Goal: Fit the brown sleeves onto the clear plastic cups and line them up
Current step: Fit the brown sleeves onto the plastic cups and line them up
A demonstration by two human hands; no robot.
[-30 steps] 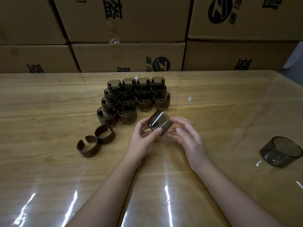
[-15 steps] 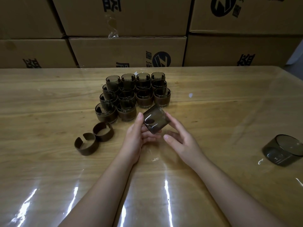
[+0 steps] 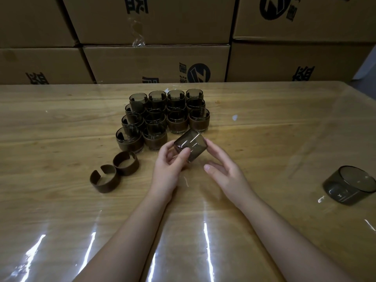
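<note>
Head view, the only one supplied. Cup (image 3: pixel 190 145) in hand: a bare smoky-clear cup, tilted on its side above the table (image 3: pixel 61 200), just in front of the grouped finished cups (image 3: pixel 162 117). My left hand (image 3: pixel 168 171) holds it, thumb and fingers curled round the lower wall. My right hand (image 3: pixel 225 171) has its fingers straight and loose; the fingertips touch the cup's right edge, the thumb stands clear, and it grips nothing.

Change noted: a second ago both hands held the cup closer to me, the right hand wrapped nearer to it. The cup has since been carried up toward the group, and the right hand has loosened off. Judgement: the cup is passing wholly to the left hand, freeing the other to fetch a sleeve.

Two brown sleeves (image 3: pixel 115 171), split rings, lie touching each other on the table to the left of my left hand, unused. Another bare cup (image 3: pixel 350 185) sits well apart at the right edge. The finished cups stand in close rows with sleeves on. Cardboard boxes (image 3: pixel 156 64) are stacked behind the table. Remaining work appears to be two cups, two sleeves.
</note>
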